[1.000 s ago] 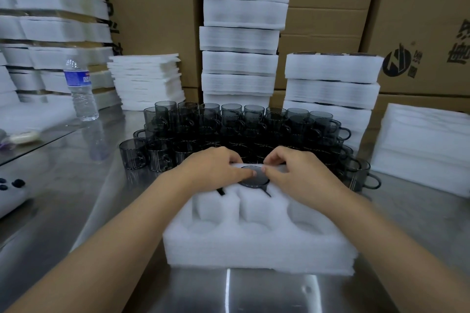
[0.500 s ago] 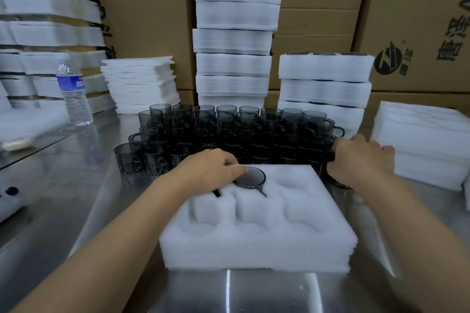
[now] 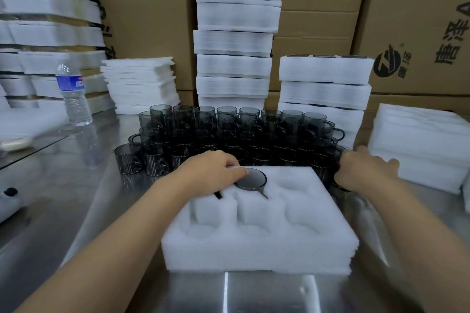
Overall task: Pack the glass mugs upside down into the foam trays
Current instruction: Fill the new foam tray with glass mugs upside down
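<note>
Two bare hands work at a white foam tray (image 3: pixel 259 241) with round pockets, which lies on a shiny steel table (image 3: pixel 76 211). One smoky grey glass mug (image 3: pixel 250 178) sits upside down in the tray's far middle pocket, its round base up and its thin handle in a slot on the viewer's side.

The left hand (image 3: pixel 211 173) rests knuckles-up on the tray's far left corner, with one fingertip touching the edge of that mug's base. Whether it holds anything underneath cannot be told. The right hand (image 3: pixel 366 173), blurred, is just off the tray's far right corner, fingers curled round an upright mug (image 3: pixel 340 187).

Directly behind the tray stands a dense cluster of matching mugs (image 3: pixel 229 132), all upright. Beyond them rise tall stacks of white foam trays (image 3: pixel 236 40) against brown cardboard boxes (image 3: pixel 152 20). Right of the tray lies a pile of flat white foam sheets (image 3: pixel 419 145). Far left of the tray stands a clear plastic water bottle (image 3: pixel 73 94).
</note>
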A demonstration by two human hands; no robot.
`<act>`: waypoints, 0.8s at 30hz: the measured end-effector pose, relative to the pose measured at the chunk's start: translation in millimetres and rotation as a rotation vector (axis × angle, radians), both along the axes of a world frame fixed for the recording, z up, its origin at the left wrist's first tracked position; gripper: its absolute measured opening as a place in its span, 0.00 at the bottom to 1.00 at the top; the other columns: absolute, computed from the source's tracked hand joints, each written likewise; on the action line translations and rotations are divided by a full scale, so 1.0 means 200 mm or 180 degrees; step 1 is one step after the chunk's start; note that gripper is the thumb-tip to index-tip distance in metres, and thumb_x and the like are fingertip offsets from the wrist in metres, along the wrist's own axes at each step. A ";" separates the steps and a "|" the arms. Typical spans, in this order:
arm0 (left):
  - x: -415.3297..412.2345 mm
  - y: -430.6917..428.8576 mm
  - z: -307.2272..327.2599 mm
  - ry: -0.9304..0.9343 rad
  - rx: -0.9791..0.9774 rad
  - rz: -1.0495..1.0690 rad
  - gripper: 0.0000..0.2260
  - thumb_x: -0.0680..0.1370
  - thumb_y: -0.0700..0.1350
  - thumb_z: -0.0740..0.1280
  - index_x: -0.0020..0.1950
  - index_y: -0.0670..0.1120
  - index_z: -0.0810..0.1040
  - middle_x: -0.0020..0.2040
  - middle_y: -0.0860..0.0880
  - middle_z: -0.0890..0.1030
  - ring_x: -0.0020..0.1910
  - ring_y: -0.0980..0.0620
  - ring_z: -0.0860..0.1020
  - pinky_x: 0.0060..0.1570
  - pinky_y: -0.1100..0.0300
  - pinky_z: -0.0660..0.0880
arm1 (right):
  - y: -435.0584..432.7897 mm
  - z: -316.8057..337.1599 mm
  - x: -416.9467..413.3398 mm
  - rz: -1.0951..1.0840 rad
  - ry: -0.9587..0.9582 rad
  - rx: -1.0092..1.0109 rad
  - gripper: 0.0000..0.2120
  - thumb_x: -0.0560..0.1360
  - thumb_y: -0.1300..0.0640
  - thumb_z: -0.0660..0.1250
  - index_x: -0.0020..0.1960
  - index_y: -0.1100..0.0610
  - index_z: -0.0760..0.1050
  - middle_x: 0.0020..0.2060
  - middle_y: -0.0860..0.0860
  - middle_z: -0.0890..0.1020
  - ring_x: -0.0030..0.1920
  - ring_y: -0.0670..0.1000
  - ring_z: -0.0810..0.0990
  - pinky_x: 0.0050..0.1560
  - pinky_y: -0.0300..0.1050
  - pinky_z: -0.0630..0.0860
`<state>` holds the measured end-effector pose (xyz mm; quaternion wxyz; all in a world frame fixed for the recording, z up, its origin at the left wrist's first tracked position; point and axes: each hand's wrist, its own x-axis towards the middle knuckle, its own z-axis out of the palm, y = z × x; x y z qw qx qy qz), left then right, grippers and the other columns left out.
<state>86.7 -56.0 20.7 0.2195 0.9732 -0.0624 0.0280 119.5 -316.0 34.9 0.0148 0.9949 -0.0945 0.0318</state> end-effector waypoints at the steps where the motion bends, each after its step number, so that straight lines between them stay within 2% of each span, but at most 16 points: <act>1: 0.00 0.00 0.00 0.0002 0.0000 0.0004 0.14 0.76 0.63 0.60 0.46 0.58 0.80 0.43 0.56 0.82 0.40 0.58 0.80 0.46 0.58 0.76 | 0.00 0.00 0.01 -0.0002 -0.0010 0.0038 0.03 0.73 0.61 0.59 0.46 0.56 0.68 0.48 0.53 0.66 0.50 0.57 0.70 0.61 0.53 0.60; 2: 0.00 0.00 0.00 0.0003 0.0004 0.0008 0.14 0.76 0.63 0.59 0.47 0.58 0.80 0.43 0.56 0.82 0.39 0.58 0.80 0.45 0.59 0.76 | 0.00 0.00 0.01 -0.0005 -0.0011 0.0057 0.02 0.73 0.61 0.59 0.43 0.55 0.68 0.47 0.53 0.66 0.49 0.57 0.69 0.61 0.53 0.61; 4: 0.00 0.00 0.00 0.0000 0.0024 0.0012 0.14 0.76 0.64 0.59 0.47 0.58 0.80 0.42 0.56 0.82 0.39 0.59 0.80 0.43 0.60 0.75 | -0.01 0.01 0.01 0.0010 -0.0038 0.0126 0.05 0.73 0.59 0.61 0.39 0.55 0.67 0.46 0.52 0.68 0.48 0.56 0.69 0.58 0.51 0.63; 9: -0.01 -0.01 0.00 0.0002 0.0021 0.0026 0.14 0.76 0.63 0.59 0.47 0.58 0.80 0.40 0.56 0.81 0.38 0.58 0.80 0.39 0.61 0.73 | -0.04 0.02 0.04 0.0155 0.0089 0.0520 0.12 0.70 0.52 0.68 0.36 0.58 0.70 0.39 0.54 0.74 0.45 0.56 0.75 0.46 0.44 0.69; 11: -0.01 -0.01 0.01 0.0008 0.0036 0.0026 0.14 0.76 0.63 0.59 0.48 0.57 0.80 0.41 0.55 0.81 0.38 0.58 0.79 0.40 0.61 0.73 | -0.06 0.02 0.05 0.0192 0.0143 0.0495 0.11 0.67 0.56 0.70 0.34 0.59 0.69 0.35 0.54 0.74 0.39 0.55 0.75 0.38 0.41 0.69; 14: -0.01 -0.01 0.01 0.0010 0.0046 0.0024 0.14 0.76 0.63 0.59 0.48 0.57 0.80 0.42 0.55 0.82 0.41 0.57 0.79 0.42 0.59 0.74 | -0.09 0.04 0.05 0.0200 0.0116 0.0146 0.11 0.68 0.62 0.68 0.33 0.59 0.66 0.33 0.54 0.72 0.32 0.50 0.70 0.26 0.39 0.64; 18: -0.01 -0.01 0.01 -0.0005 0.0038 -0.0014 0.14 0.76 0.62 0.59 0.47 0.57 0.80 0.42 0.55 0.82 0.41 0.56 0.80 0.44 0.58 0.75 | -0.12 0.06 0.05 0.0142 0.0086 -0.0044 0.11 0.71 0.64 0.65 0.32 0.58 0.67 0.32 0.53 0.72 0.32 0.50 0.70 0.25 0.39 0.63; 24: -0.02 -0.02 0.01 -0.0090 -0.0036 -0.0099 0.11 0.77 0.59 0.60 0.48 0.57 0.80 0.44 0.56 0.82 0.41 0.55 0.81 0.47 0.55 0.78 | -0.13 0.11 0.02 -0.0046 -0.0330 0.0256 0.10 0.74 0.65 0.61 0.33 0.61 0.67 0.34 0.56 0.72 0.32 0.52 0.69 0.26 0.40 0.61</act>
